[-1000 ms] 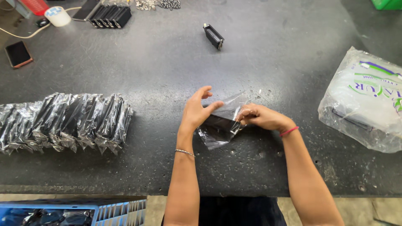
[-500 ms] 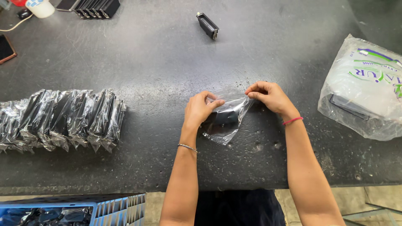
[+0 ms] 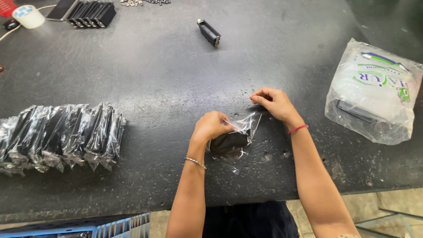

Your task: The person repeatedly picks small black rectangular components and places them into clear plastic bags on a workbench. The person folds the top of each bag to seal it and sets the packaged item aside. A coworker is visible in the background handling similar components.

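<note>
Since the earlier frame, both of my hands are sitting a little apart and the clear plastic pouch is lying lower, almost flat on the dark table. I am closing my left hand on the pouch's upper left edge, with the fingers curled tight around the film. My right hand is resting up and to the right of the pouch, fingers folded in; I cannot tell if it is pinching the top corner of the film or only touching it. Inside the pouch a black part is lying, its long axis running from lower left to upper right, toward my right hand. My left hand is the nearer one to this part. Far left of the pouch, a row of already bagged black parts is lying; far right, a big white plastic bag; beyond the pouch, one loose black part.
</note>
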A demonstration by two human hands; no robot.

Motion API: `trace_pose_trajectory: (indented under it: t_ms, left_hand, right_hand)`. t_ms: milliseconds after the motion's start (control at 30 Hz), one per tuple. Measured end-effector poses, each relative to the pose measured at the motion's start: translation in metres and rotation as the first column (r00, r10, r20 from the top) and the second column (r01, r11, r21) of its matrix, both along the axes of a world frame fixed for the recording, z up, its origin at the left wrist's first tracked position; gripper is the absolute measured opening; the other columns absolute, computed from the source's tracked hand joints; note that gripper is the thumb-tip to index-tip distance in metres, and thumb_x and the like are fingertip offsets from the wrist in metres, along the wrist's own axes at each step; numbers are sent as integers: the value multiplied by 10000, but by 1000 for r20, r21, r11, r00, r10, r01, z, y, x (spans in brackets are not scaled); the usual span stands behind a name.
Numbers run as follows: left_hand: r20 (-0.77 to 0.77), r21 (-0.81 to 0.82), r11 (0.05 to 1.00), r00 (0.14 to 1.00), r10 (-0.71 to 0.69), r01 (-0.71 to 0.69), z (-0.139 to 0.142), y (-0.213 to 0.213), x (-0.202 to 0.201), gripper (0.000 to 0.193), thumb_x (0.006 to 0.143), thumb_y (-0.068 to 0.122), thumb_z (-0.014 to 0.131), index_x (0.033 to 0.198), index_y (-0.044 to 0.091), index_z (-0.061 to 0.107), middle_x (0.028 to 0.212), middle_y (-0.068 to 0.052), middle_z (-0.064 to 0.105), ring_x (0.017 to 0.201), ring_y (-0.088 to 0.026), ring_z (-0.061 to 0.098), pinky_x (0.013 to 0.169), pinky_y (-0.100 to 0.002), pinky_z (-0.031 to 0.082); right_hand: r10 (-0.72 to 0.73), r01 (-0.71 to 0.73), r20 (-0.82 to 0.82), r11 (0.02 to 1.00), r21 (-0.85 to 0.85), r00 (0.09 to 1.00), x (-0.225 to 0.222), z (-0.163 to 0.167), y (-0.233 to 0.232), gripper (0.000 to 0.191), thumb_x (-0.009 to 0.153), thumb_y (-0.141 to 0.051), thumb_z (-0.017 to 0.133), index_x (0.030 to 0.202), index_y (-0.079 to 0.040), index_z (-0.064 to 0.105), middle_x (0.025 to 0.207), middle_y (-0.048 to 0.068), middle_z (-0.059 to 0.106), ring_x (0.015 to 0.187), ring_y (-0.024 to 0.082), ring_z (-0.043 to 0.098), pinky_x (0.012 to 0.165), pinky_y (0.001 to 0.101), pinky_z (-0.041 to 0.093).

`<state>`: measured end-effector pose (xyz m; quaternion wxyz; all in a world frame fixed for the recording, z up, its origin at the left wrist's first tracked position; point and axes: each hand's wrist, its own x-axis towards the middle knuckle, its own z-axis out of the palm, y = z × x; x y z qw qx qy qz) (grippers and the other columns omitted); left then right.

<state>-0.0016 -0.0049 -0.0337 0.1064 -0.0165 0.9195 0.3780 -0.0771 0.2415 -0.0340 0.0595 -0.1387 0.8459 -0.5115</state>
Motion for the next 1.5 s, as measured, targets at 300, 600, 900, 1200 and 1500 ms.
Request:
trace_pose_trajectory:
  t_ms: [300, 600, 900, 1200, 1500]
  left_hand:
    - [35, 655, 746, 990, 134, -124, -6, -4, -5, 262, 770, 38, 811, 892, 33, 579, 788, -113, 737, 675, -130, 702, 584, -255, 558]
    - [-45, 891, 436, 934, 353, -122, 5, -4, -10, 361, 835, 4, 764, 1130, 7, 556, 916, -151, 753, 809, -179, 748, 669, -271, 620]
    - [-143, 939, 337, 815, 562, -67, 22, 3, -3, 391, 818, 15, 829, 1129, 37, 594, 893, -57, 728, 766, -95, 650, 608, -201, 510]
    - [-204, 953, 302, 682, 702, -26, 42, -38, 2, 630, 792, 320, 851, 1257, 15, 555, 1015, -71, 715, 737, -79, 600, 609, -196, 512]
    - [-231, 493, 864, 942, 245, -104, 31, 4, 6, 579, 727, 292, 881, 1226, 77, 684, 931, -25, 699, 661, -67, 592, 592, -245, 516]
  right_hand:
    - [-97, 90, -34, 980, -178, 995, -4, -2, 3, 242, 1022, -244, 665, 1048, -24, 762, 942, 39, 757, 893, 93, 650, 807, 243, 495]
    - [282, -169, 275, 913, -371, 919, 16, 12, -24, 474, 889, -159, 714, 1342, -71, 604, 1245, 40, 697, 1138, 115, 656, 982, 249, 529]
    - [364, -136, 302, 806, -575, 881, 25, 6, -37, 384, 911, -148, 773, 1270, -48, 681, 1122, 20, 729, 966, 115, 654, 853, 299, 529]
    - [234, 12, 339, 806, -592, 911, 19, 9, -29, 376, 888, -185, 738, 1254, -115, 681, 1119, -3, 738, 1016, 120, 698, 835, 315, 600]
    - [208, 44, 349, 803, -594, 914, 17, 2, -29, 310, 918, -165, 729, 1209, -76, 668, 1073, -4, 711, 960, 112, 689, 802, 304, 604]
